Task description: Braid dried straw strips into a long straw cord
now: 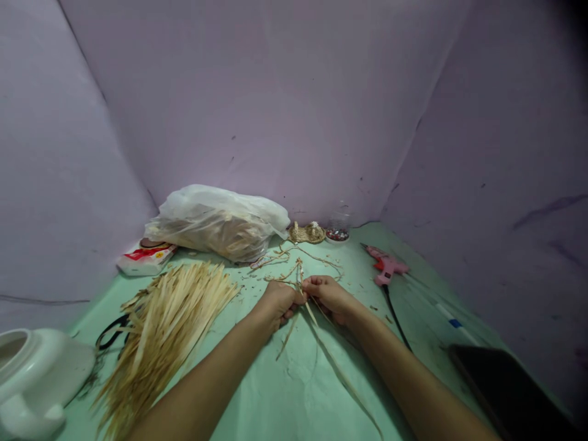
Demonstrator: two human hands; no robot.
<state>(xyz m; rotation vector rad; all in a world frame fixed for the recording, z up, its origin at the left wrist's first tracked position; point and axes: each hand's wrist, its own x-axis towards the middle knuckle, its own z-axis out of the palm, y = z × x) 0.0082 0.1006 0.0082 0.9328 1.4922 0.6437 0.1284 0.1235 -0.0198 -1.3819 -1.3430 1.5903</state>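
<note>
It was a makeshift craft corner, walled by lilac sheets over a green-covered table. A heap of dried straw strips, a pink glue gun and black scissors lay on it.

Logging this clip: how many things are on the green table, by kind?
Straw lots: 4 (loose pile, bagged straw, woven piece, braid pinched by left hand and right hand)
Tools: 2 (pink glue gun, black scissors)
Vessels: 2 (white pot, bead jar)
Packets: 1 (red-and-white packet)
Flat devices: 1 (dark slab)
Total: 10
</note>
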